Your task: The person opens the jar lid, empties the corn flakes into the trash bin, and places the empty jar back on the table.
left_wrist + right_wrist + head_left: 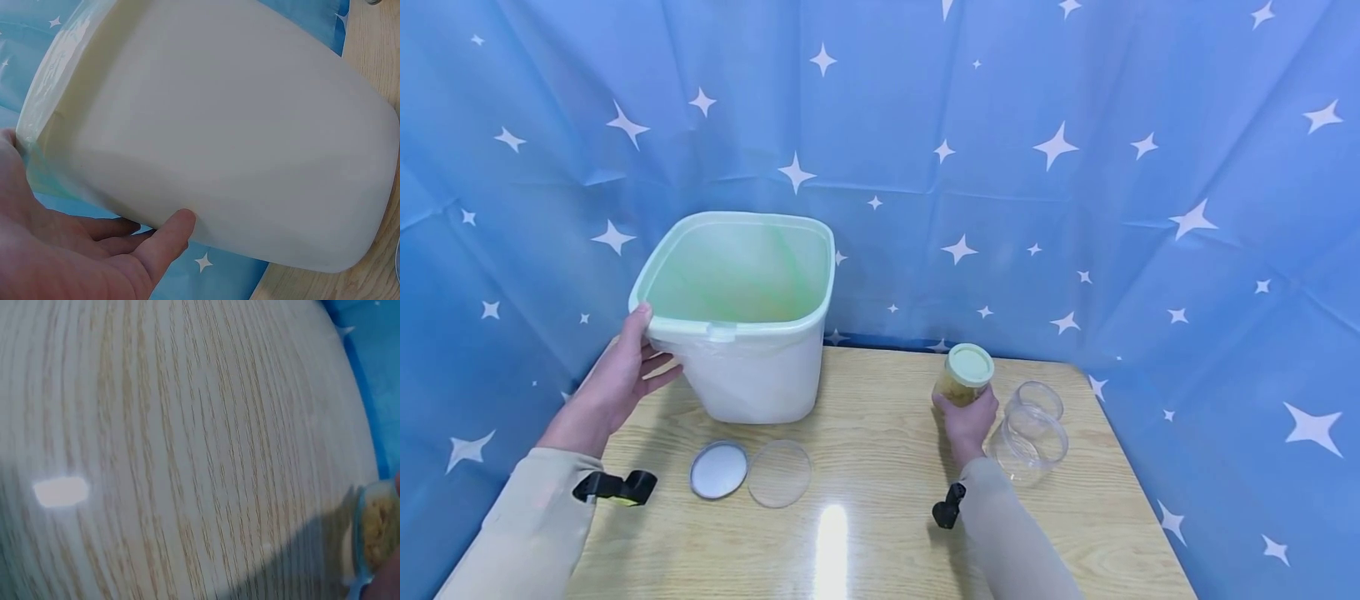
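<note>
A white bin [752, 371] with a pale green rim stands at the back left, a thin clear bag edge folded over its rim. My left hand [617, 379] holds its front left corner, thumb at the rim and fingers spread along the outside; in the left wrist view, one fingertip [184, 219] touches the white wall [237, 125]. Further right, my right hand [970, 421] grips a clear jar [953, 390] with a pale green lid [970, 364] and yellowish contents. Only part of this jar [378, 534] shows at the right wrist view's edge.
Two clear, lidless containers [1030, 446] sit close to the right of my right hand. In front of the bin lie a grey-rimmed white lid [718, 469] and a clear disc [779, 473], side by side on the wooden table [880, 467]. A blue star-patterned curtain [895, 108] surrounds the table.
</note>
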